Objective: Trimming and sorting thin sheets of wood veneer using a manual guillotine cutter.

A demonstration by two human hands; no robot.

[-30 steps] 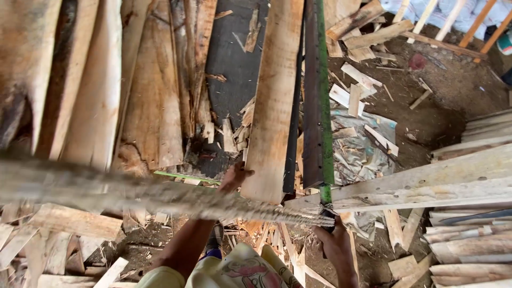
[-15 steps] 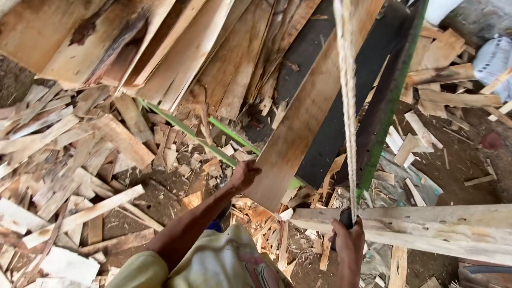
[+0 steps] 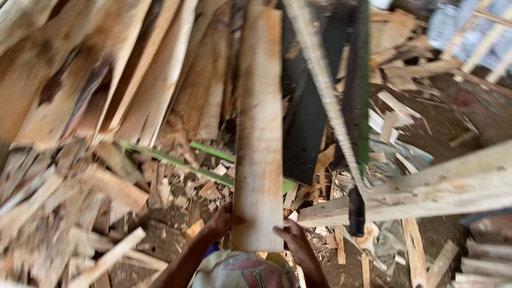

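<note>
I hold a long pale wooden plank [image 3: 260, 122] by its near end, and it stretches away from me over the pile. My left hand [image 3: 224, 221] grips the plank's lower left edge. My right hand [image 3: 292, 242] grips its lower right corner. A rope [image 3: 325, 96] with a dark handle end [image 3: 357, 212] hangs just right of the plank, free of both hands.
Stacked boards [image 3: 106, 80] lean at the left and back. Offcuts and splinters [image 3: 80, 213] litter the ground. A thick pale beam [image 3: 426, 192] crosses at the right. A dark board with a green edge [image 3: 357, 80] and thin green strips [image 3: 176, 162] lie beyond.
My right hand has left the rope's dark handle and now grips the plank beside my left hand. The plank has swung from tilted to pointing straight away; the view has shifted.
</note>
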